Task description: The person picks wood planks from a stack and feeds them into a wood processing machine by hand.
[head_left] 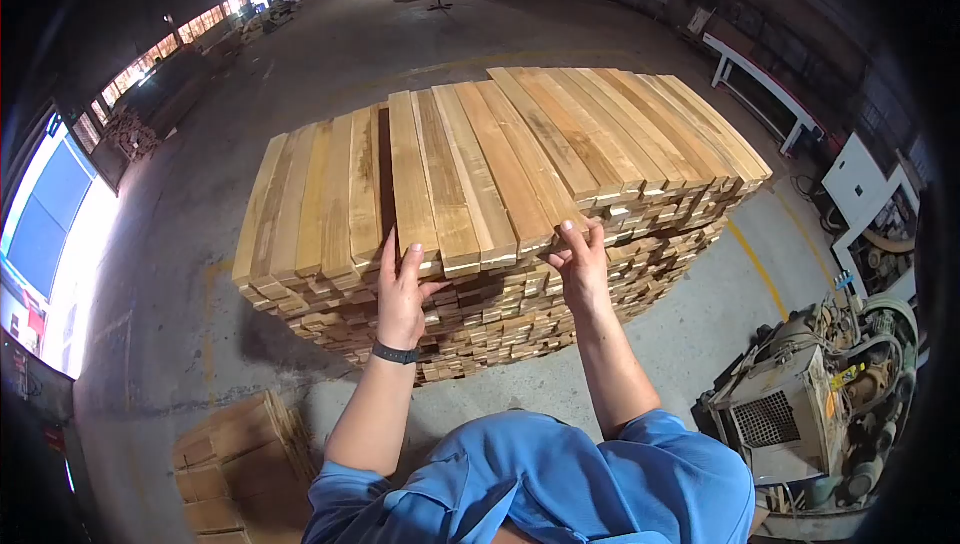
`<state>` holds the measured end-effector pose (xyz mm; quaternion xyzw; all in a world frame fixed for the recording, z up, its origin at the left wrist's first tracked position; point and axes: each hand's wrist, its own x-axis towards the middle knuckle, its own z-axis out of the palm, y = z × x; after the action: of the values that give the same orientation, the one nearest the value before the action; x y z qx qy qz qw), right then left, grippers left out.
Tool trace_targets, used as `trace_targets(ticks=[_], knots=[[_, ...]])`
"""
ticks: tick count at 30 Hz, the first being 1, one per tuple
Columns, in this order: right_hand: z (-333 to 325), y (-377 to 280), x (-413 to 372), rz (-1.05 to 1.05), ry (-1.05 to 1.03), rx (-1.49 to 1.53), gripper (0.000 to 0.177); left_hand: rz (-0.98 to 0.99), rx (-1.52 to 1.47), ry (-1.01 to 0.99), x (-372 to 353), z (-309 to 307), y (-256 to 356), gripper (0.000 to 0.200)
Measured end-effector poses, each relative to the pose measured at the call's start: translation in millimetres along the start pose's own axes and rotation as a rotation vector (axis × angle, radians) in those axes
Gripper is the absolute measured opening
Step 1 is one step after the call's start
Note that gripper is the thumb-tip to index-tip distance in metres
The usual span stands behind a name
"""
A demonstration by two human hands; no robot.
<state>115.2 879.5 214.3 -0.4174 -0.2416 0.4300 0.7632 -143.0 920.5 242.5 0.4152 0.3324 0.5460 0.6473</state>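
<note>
A large stack of wooden boards stands in front of me, its layers showing at the near end. On top, a row of several boards sits between my hands, with its near ends jutting out toward me. My left hand grips the left near corner of this row, thumb on top and fingers at the side and underneath. At the right near corner, my right hand holds the row, thumb on top and some fingers below the edge. A dark gap runs along the row's left side. More boards lie to its right.
Machinery with hoses stands close on my right. Cardboard-like brown sheets or boxes are at lower left. A white-framed bench and a white cabinet are at the right. Yellow lines mark the concrete floor.
</note>
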Motion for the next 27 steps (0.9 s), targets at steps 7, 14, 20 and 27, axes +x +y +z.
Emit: trace_targets(ticks=[7,14,20,27], knots=[[-1,-18,-48,0.082,0.003,-0.078,0.049,-0.023,-0.023,0.032,-39,-11,10,0.056],[-56,-36,-52,0.517,-0.396,0.194,0.090,-0.255,-0.274,-0.162,-71,-49,16,0.075],[-41,-8,-8,0.530,-0.358,0.177,0.090,-0.301,-0.533,-0.229,-17,-52,-6,0.068],[-20,-13,-20,0.501,-0.417,0.309,0.083,-0.218,-0.441,-0.085,-30,-18,4,0.061]])
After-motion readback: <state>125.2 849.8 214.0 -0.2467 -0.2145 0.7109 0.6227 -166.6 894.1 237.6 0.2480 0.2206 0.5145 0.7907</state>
